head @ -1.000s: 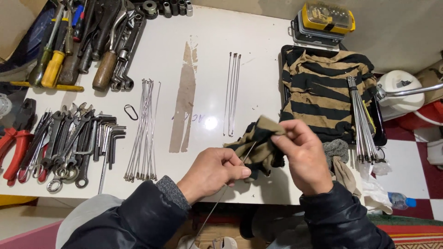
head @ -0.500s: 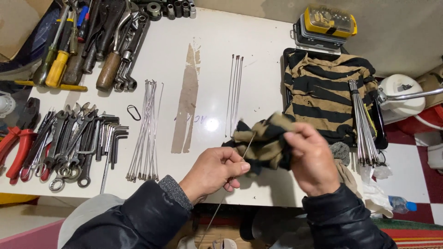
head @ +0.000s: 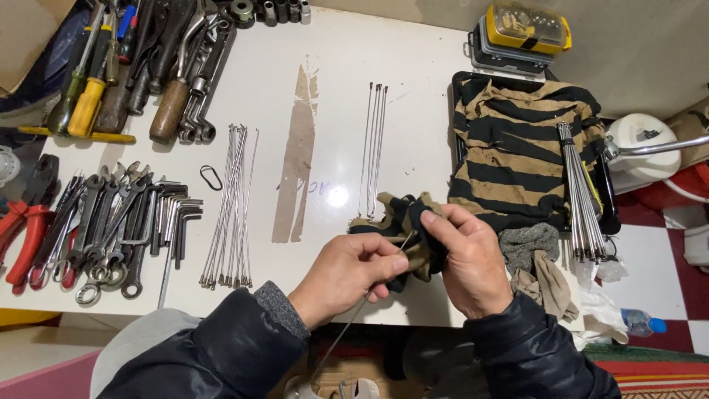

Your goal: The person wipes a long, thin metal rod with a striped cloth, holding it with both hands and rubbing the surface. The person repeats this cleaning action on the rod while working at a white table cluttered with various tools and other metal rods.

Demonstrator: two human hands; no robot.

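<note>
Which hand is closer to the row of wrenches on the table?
Left. The left hand is just right of the wrenches; the right hand is farther right, gripping the rag.

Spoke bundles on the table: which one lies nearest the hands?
The small bundle of spokes in the middle, its lower ends right above the striped rag the hands hold. The other two bundles lie farther left and right.

Both dark-sleeved forearms reach in from below. The left hand (head: pixel 347 272) is curled, thumb and fingers pinched together; the right hand (head: pixel 469 258) is cupped, fingertips closed, just beside it.
</note>
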